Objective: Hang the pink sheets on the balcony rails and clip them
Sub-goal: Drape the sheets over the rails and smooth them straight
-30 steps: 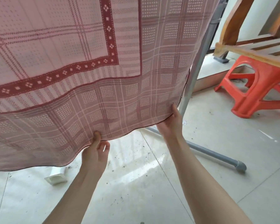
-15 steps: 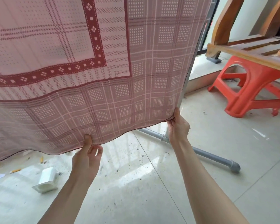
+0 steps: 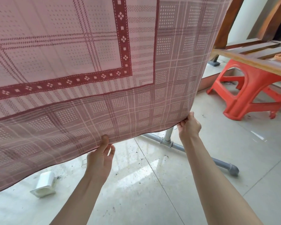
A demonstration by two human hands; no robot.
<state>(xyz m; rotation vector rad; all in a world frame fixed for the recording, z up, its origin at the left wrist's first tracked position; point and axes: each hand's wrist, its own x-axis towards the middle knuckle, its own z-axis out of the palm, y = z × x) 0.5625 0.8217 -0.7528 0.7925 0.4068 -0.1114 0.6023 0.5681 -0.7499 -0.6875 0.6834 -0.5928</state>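
both hands, left hand (image 3: pixel 101 157) and right hand (image 3: pixel 189 125), pinch the hanging pink sheet (image 3: pixel 88 70) along its bottom hem

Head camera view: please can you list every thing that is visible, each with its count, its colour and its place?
pink sheet: one, pink with dark red checked bands, hanging across the left and centre, lower edge above the floor
grey rack base: one, grey tube with a joint, on the floor behind the sheet's right corner
red plastic stool: one, red-orange, on the floor at the right
wooden frame: one, brown, resting over the stool at the upper right
white container: one, white, lying on its side on the floor at the lower left
tiled floor: pale, glossy, with dark specks
left hand: one, pinching the sheet's lower edge at centre
right hand: one, gripping the sheet's lower right corner
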